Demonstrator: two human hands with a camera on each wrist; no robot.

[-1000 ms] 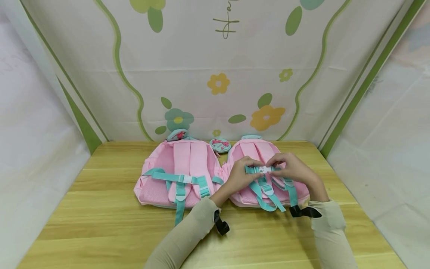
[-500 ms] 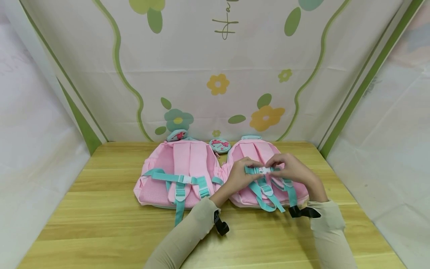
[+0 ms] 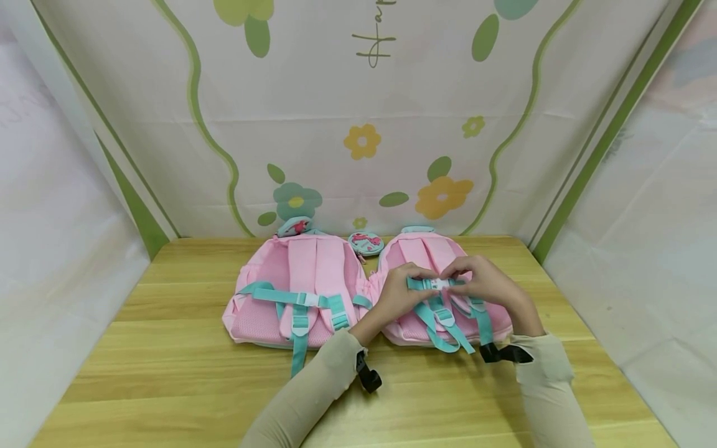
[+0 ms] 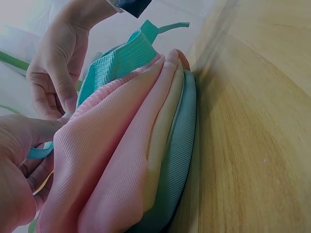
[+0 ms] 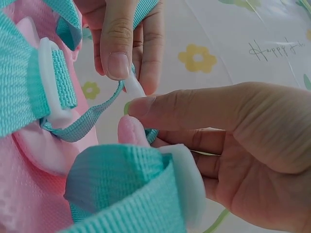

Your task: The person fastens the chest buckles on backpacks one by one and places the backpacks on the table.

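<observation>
A pink backpack with turquoise straps lies at the right, its back panel and shoulder straps facing up. Over it, both hands meet at a white chest-strap buckle. My left hand pinches the buckle's left side and turquoise webbing between thumb and fingers. From the other side my right hand pinches the right end. In the right wrist view the thumbs come close together at the white buckle, which the fingers partly cover. The backpack's side hides part of the left hand in the left wrist view.
A second pink backpack lies to the left, its white chest buckle joined across the straps. Between the bags at the back sits a round turquoise pouch. The wooden table is enclosed by flower-printed cloth walls.
Both hands keep their pinch on the buckle with barely any movement. The head view has shifted slightly.
</observation>
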